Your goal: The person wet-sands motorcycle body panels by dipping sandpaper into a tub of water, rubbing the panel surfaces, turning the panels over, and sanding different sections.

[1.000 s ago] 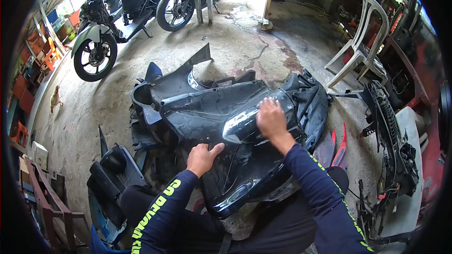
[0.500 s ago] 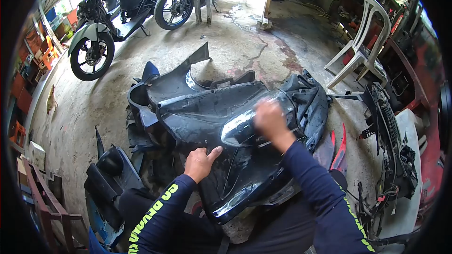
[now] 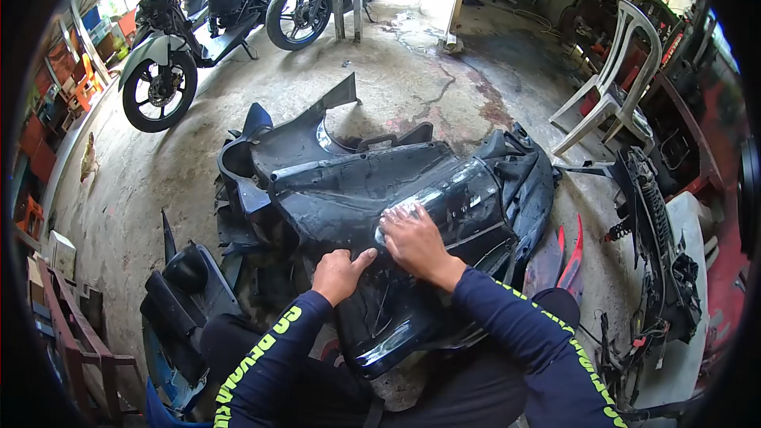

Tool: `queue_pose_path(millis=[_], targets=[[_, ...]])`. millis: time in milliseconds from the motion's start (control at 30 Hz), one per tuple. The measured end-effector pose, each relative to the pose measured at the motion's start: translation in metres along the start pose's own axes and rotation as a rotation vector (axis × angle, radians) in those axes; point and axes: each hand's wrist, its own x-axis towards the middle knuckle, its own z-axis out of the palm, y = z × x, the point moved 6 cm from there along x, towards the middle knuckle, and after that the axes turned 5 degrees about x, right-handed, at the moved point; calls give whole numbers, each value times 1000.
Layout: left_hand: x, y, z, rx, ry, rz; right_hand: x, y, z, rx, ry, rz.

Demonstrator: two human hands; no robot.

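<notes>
In front of my knees lies a large black scooter body panel (image 3: pixel 333 210), scuffed and glossy in patches. My left hand (image 3: pixel 341 276) holds its near edge, fingers curled and thumb lying along the surface. My right hand (image 3: pixel 416 244) presses on the raised middle of the panel, just beyond the left hand. Its fingers are bent and close together over a whitish patch. Whatever is under those fingers, if anything, is hidden.
More dark scooter panels (image 3: pixel 190 289) lie at my left, beside a wooden frame (image 3: pixel 87 357). Red trim pieces (image 3: pixel 569 257) and a stripped part with a spring (image 3: pixel 658 246) are at right. Beyond stand a plastic chair (image 3: pixel 610 91) and two scooters (image 3: pixel 162 87).
My right hand has moved left and nearer along the panel, from its right part to beside my left hand. The left hand stays on the edge.
</notes>
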Motion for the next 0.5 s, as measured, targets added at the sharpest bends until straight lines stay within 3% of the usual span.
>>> queue_pose_path(millis=[33, 100, 133, 167, 267, 300, 400, 500], targets=[[0, -1, 1, 12, 20, 36, 1, 8, -4, 3, -2, 1], [-3, -4, 1, 19, 46, 59, 9, 64, -14, -302, -150, 294], [-2, -1, 1, 32, 54, 60, 11, 85, -22, -213, -146, 400], [-2, 2, 0, 48, 63, 65, 6, 77, -15, -211, -147, 397], [-7, 10, -8, 218, 68, 81, -2, 5, -3, 22, -174, 113], [-9, 13, -12, 303, 74, 87, 3, 13, -9, 21, -170, 109], [-20, 42, -45, 501, -7, 53, 13, 62, -20, -70, -210, 369], [-11, 51, -57, 445, 138, 158, 8, 50, -15, -43, -187, 318]])
